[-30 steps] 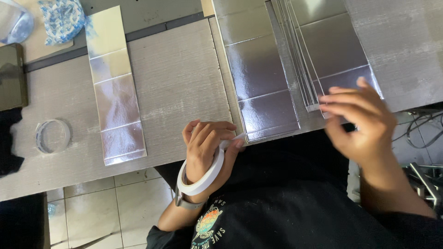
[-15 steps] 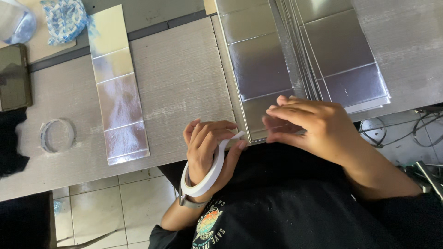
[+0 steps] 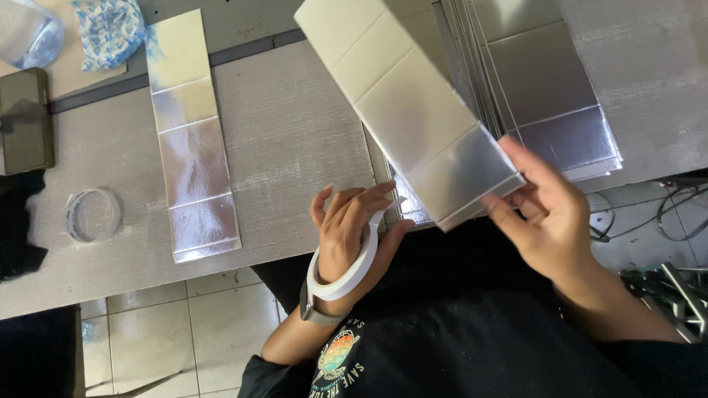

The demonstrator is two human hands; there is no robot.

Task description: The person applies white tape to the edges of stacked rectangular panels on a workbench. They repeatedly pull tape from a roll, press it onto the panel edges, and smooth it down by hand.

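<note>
One silver creased card (image 3: 413, 110) is lifted off the counter (image 3: 295, 147), just beside the stack of sheets (image 3: 546, 88); right hand (image 3: 549, 217) pinches its near corner. Left hand (image 3: 350, 225), tape roll (image 3: 346, 269) around its wrist, clenches nothing. Such a corner grip may let the card sag and slip.

The right hand (image 3: 549, 221) now holds a silver sheet (image 3: 409, 110) lifted off the stack (image 3: 546, 81). A moment ago it rested on the stack's near edge.

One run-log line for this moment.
right hand: lifts silver sheet off stack | left hand: tape roll around wrist | second sheet: flat on table
</note>
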